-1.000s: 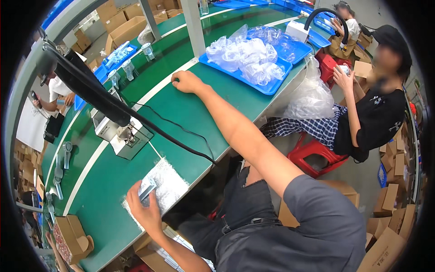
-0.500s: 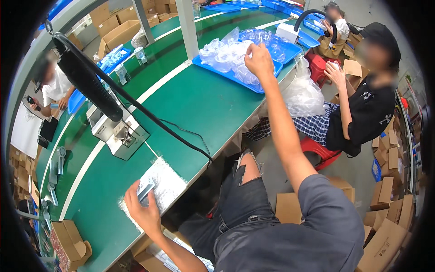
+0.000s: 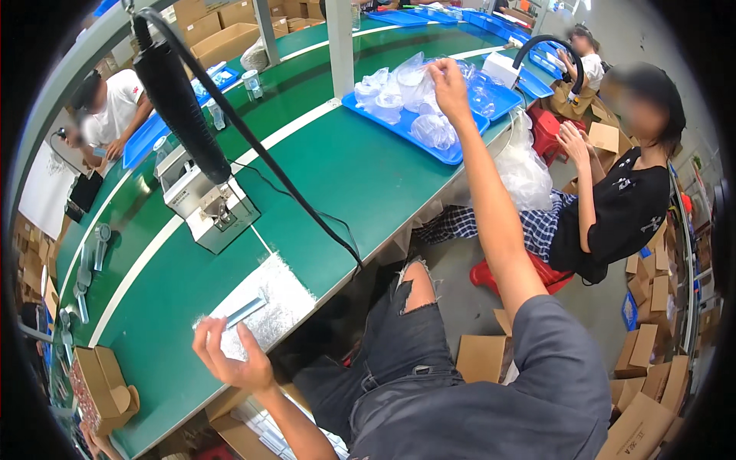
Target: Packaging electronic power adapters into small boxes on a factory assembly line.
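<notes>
A slim light-blue and grey bar-shaped piece (image 3: 247, 310) lies on a white, scuffed patch (image 3: 282, 297) of the green table. Just beside its near end is my left hand (image 3: 234, 359), open, with fingers and thumb apart and nothing between them. My right arm reaches across to a blue tray (image 3: 438, 151) heaped with thin clear plastic pieces (image 3: 381, 96). Over that heap my right hand (image 3: 450, 90) is closed in a pinch. A clear rounded plastic piece (image 3: 415, 79) hangs at its fingertips, partly hidden by the fingers.
A white and metal device (image 3: 222, 218) stands on the table, under a hanging black tool (image 3: 180, 107) with a dark cable. A cardboard box (image 3: 103, 387) sits at the left. Seated at the right is a co-worker (image 3: 613, 199); another person (image 3: 115, 107) works across the table.
My left hand has let go of the light-blue piece and drawn back toward me. My right hand has risen slightly at the tray, with plastic at its fingertips.
</notes>
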`<state>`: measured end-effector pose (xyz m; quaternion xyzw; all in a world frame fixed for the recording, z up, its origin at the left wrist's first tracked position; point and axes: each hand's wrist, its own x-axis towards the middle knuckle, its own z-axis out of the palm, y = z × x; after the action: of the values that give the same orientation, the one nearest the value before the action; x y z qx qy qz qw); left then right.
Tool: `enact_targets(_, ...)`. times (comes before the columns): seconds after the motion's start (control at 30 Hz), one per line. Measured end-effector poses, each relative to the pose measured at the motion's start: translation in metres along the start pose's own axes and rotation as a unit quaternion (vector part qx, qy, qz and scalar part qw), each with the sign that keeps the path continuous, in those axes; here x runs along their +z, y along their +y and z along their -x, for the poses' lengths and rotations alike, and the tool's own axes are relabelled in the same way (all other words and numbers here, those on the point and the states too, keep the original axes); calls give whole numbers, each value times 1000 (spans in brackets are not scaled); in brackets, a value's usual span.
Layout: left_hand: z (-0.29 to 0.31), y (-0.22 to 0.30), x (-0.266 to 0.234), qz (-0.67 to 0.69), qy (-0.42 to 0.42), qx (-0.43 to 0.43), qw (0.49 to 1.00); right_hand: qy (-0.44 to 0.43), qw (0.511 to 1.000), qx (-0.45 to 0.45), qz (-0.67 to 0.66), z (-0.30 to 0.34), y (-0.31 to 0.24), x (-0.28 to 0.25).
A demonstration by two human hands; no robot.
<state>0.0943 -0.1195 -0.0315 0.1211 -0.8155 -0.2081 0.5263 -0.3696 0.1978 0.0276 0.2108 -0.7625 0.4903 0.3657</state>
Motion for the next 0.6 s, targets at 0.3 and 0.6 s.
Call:
enact_targets(0.3, -65, 81, 118, 393, -165, -232, 874, 17, 712, 360, -603, 122, -114, 65)
enact_targets(0.6, -82, 56, 149, 340, -249, -115, 900, -21, 709, 406, -576, 178, -194, 94)
